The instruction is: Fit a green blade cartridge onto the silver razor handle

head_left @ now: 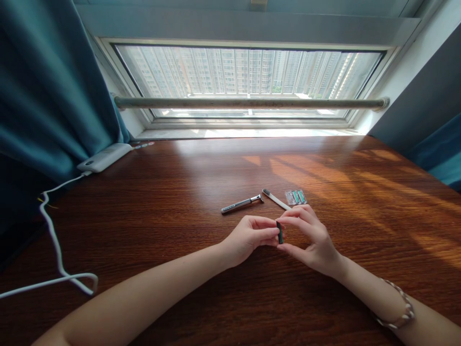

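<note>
A small black-and-green razor cartridge is held upright between both hands, just above the table. My left hand pinches it from the left with thumb and fingers. From the other side my right hand grips its upper and lower ends, thumb below and fingertips above. Beyond my hands lies a silver-and-black razor handle, pointing up to the right. A white toothbrush with dark bristles rests beside it, its lower end hidden behind my right hand. Farther right is a clear plastic case containing green-striped cartridges.
The brown wooden table reaches to a window with a horizontal metal bar before it. At the back left, a white power bank has a white cable running down the left side. Blue curtains hang beside the table.
</note>
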A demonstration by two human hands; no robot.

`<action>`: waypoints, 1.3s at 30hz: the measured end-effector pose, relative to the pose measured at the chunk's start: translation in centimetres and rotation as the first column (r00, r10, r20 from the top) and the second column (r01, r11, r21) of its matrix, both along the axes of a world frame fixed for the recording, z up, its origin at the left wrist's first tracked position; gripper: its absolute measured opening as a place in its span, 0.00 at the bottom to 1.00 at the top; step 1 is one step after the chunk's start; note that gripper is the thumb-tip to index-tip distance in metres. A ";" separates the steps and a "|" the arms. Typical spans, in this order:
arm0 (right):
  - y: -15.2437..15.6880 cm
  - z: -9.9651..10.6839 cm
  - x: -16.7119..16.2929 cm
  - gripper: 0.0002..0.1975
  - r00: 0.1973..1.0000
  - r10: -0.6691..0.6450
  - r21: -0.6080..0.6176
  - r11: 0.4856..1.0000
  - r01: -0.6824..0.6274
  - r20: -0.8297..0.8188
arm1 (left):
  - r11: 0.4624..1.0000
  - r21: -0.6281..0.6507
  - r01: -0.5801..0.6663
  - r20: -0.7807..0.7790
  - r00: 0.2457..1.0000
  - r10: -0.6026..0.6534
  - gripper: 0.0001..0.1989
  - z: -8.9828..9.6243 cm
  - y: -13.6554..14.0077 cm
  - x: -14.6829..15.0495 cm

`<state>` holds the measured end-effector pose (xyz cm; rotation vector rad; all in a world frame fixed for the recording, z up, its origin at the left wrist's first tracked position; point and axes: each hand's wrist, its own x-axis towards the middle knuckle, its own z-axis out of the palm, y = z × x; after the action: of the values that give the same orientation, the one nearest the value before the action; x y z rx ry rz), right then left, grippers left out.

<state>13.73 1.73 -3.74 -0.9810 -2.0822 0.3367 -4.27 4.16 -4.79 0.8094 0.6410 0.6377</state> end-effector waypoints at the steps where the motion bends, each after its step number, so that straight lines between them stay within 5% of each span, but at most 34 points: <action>1: 0.0 0.0 0.0 0.20 1.000 0.001 -0.012 1.000 -0.001 0.001 | 1.000 0.017 0.001 -0.019 1.000 -0.001 0.12 -0.1 0.0 0.0; 7: 0.1 -0.6 -0.1 0.20 1.000 -0.015 -0.023 1.000 0.015 -0.002 | 0.989 0.142 0.029 -0.090 0.996 -0.016 0.12 -0.2 -0.2 0.0; 10: 0.2 -0.8 0.0 0.21 0.999 -0.039 -0.042 0.998 0.038 -0.027 | 0.936 0.349 0.039 -0.201 0.979 0.034 0.13 0.4 0.2 -0.3; 12: 0.2 -0.7 0.2 0.22 0.996 -0.054 -0.078 0.996 0.049 -0.064 | 0.810 0.587 0.017 -0.313 0.927 0.207 0.13 0.9 0.9 -0.7; 14: 0.3 -0.7 0.4 0.22 0.991 -0.066 -0.118 0.992 0.053 -0.112 | 0.567 0.823 0.030 -0.358 0.803 0.478 0.11 1.1 1.9 -1.3; 16: 0.3 -0.7 0.5 0.22 0.984 -0.073 -0.168 0.985 0.045 -0.163 | 0.358 0.915 0.186 -0.390 0.639 0.663 0.10 0.8 3.0 -2.0; 18: 0.4 -0.8 0.5 0.22 0.974 -0.078 -0.234 0.972 0.027 -0.213 | 0.304 0.885 0.353 -0.452 0.489 0.746 0.12 0.3 3.9 -2.5; 22: 0.8 -1.1 0.7 0.21 0.933 -0.093 -0.350 0.936 -0.037 -0.349 | 0.363 0.814 0.454 -0.559 0.440 0.703 0.05 -0.4 4.6 -2.8; 25: 1.2 -1.3 0.8 0.19 0.894 -0.118 -0.417 0.905 -0.083 -0.433 | 0.401 0.835 0.376 -0.549 0.531 0.645 0.04 0.0 3.9 -2.4; 26: 1.3 -1.3 0.8 0.18 0.876 -0.129 -0.442 0.891 -0.103 -0.464 | 0.462 0.834 0.301 -0.540 0.615 0.574 0.04 0.3 3.4 -2.1; 29: 1.4 -1.5 0.8 0.18 0.792 -0.163 -0.500 0.843 -0.198 -0.588 | 0.783 0.616 0.091 -0.366 0.913 0.181 0.05 1.1 1.6 -1.3; 32: 1.4 -1.7 0.5 0.17 0.683 -0.190 -0.522 0.791 -0.319 -0.705 | 0.924 0.382 0.006 -0.107 0.994 0.037 0.08 1.7 -0.2 -0.7; 39: 0.7 -1.2 -0.2 0.18 0.516 -0.191 -0.505 0.640 -0.579 -0.835 | 0.996 0.009 0.086 0.101 0.991 -0.087 0.16 1.8 -1.7 0.2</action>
<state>13.49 2.45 -4.94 -0.7000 -1.0528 1.6026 -4.10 2.43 -2.94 0.7999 0.5095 0.5975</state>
